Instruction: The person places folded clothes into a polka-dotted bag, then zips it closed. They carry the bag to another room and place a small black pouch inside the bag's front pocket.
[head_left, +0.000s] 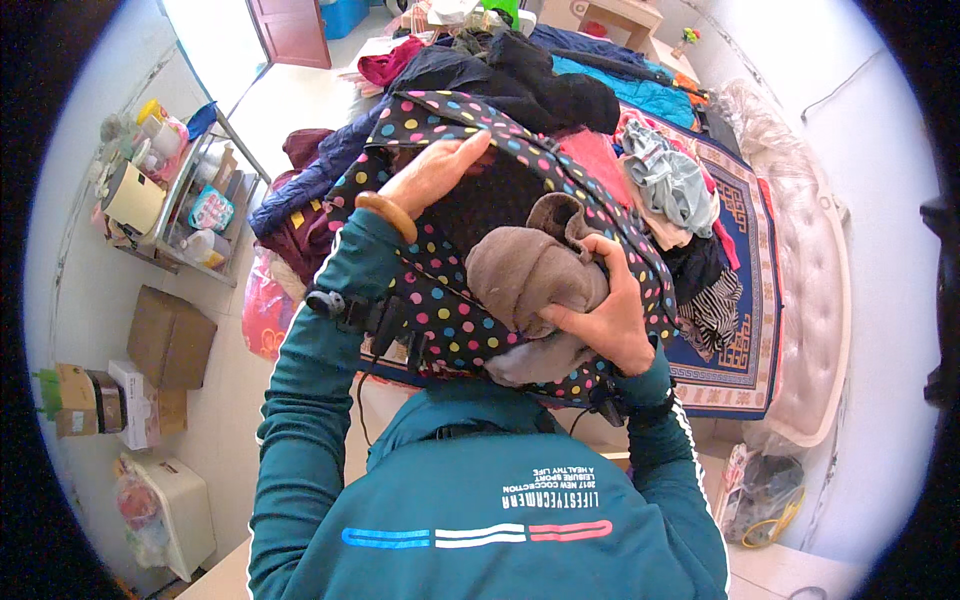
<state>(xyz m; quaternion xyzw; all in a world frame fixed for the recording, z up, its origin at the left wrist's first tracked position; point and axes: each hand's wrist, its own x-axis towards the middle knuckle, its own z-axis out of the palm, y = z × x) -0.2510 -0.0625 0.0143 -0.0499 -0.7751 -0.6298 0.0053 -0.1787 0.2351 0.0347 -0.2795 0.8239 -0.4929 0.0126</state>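
A black fabric bag with colourful polka dots (457, 330) lies on the bed in front of me, its mouth open and its inside dark. My left hand (442, 172) is at the far left edge of the opening, the thumb over the dotted rim and the other fingers hidden inside. In my right hand (611, 315) is a rolled brown garment (517, 274), held above the right part of the bag between thumb and fingers. A grey cloth (540, 360) lies just under that hand, against the bag's near side.
Dark clothes (525, 82) are heaped beyond the bag. Grey clothing (664, 180) and a zebra-striped cloth (716, 311) lie to the right on a blue patterned blanket (697, 375). A plastic-covered headboard (810, 300) borders the bed. Leftward are a metal shelf rack (202, 270) and cardboard boxes (169, 337).
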